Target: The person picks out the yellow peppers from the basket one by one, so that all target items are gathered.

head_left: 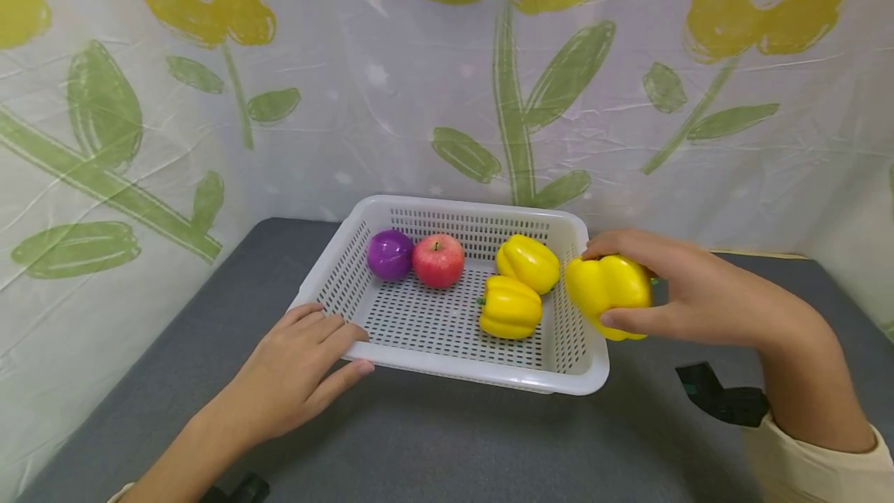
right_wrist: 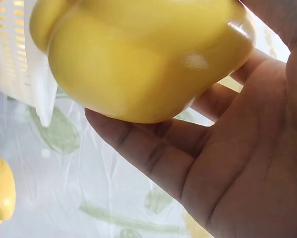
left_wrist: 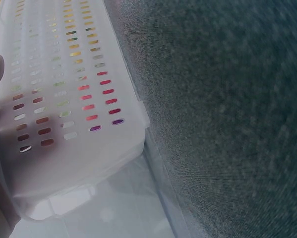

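A white perforated plastic basket [head_left: 433, 359] stands on the dark grey table. My left hand [head_left: 300, 371] grips its near left corner, fingers over the rim and thumb against the outer front side. In my right hand [head_left: 691, 293], a yellow bell pepper [head_left: 608, 293] is held between thumb and fingers, just off the basket's right rim. The right wrist view shows fingers [right_wrist: 153, 153] curved under this pepper [right_wrist: 138, 64]. Two more yellow bell peppers, one farther back [head_left: 528, 262] and one nearer [head_left: 510, 307], lie in the basket's right half.
At the basket's back left, a purple ball-shaped item [head_left: 390, 254] sits against a red apple [head_left: 438, 261]. Behind the table [head_left: 489, 449] hangs a pale curtain [head_left: 391, 99] printed with yellow flowers and green leaves.
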